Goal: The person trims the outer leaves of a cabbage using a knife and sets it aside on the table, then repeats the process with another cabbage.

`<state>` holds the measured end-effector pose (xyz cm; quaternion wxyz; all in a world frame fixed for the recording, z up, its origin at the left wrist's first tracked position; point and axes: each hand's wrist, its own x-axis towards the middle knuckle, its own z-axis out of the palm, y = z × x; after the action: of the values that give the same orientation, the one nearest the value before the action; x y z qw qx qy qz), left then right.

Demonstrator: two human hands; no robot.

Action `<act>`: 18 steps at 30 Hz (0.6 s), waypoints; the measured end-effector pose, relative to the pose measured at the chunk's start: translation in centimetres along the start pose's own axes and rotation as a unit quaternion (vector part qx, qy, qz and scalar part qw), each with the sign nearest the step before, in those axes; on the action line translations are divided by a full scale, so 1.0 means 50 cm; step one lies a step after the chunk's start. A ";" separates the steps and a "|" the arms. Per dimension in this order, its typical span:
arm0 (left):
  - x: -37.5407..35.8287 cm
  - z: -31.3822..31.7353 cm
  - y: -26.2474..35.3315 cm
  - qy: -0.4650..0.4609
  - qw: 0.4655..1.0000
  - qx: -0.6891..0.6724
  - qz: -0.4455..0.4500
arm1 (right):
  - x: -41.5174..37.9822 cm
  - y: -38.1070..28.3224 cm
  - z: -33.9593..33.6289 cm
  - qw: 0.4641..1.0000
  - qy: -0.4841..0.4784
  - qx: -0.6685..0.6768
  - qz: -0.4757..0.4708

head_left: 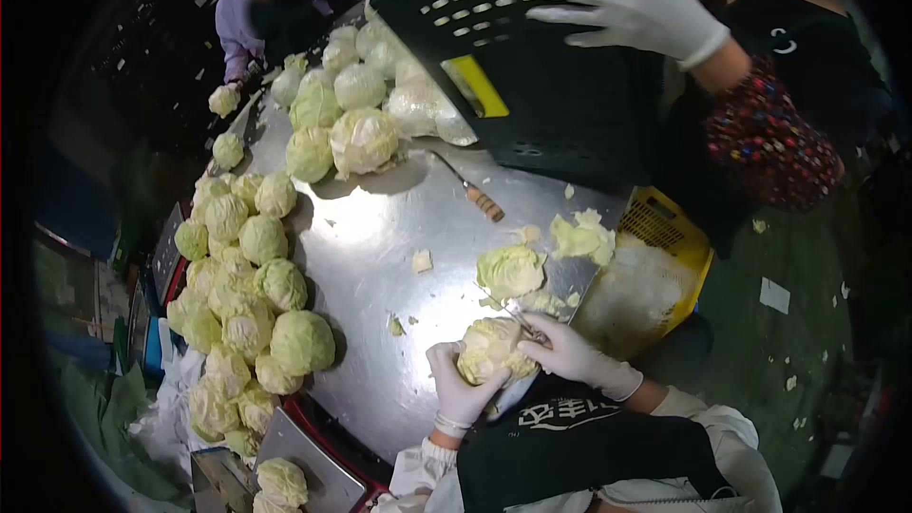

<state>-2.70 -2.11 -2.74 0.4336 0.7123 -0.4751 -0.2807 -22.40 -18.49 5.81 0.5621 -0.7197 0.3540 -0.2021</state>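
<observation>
Cups cabbage at near edge of steel table w/ L hand, grips knife by it w/ R hand: prob. hefty, firm, w/ easily torn outer lvs., best held low round sides, clear of blade.

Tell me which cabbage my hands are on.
The cabbage at the table's near edge, between your left hand and right hand; they touch no other.

Looks like a produce-packing workplace: metal worktop piled with cabbages, plastic crates, gloved co-worker, scale alongside.
</observation>
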 end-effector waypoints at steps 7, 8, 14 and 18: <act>-0.006 0.044 0.014 0.048 0.996 -0.051 0.049 | -0.113 0.081 0.071 0.996 -0.015 -0.089 0.002; -0.008 0.048 0.013 0.059 0.996 -0.043 0.058 | -0.120 0.072 0.068 0.995 -0.022 -0.098 0.011; -0.015 0.056 0.029 0.054 0.994 0.050 0.081 | -0.138 0.026 0.063 0.984 -0.072 -0.135 0.095; -0.020 0.065 0.047 0.051 0.993 0.055 0.089 | -0.147 0.041 0.061 0.980 -0.070 -0.158 0.102</act>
<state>-6.75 -2.73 -2.19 0.4409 0.7033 -0.5288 -0.1771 -25.79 -11.29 3.77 0.4825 -0.7719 0.4126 -0.0339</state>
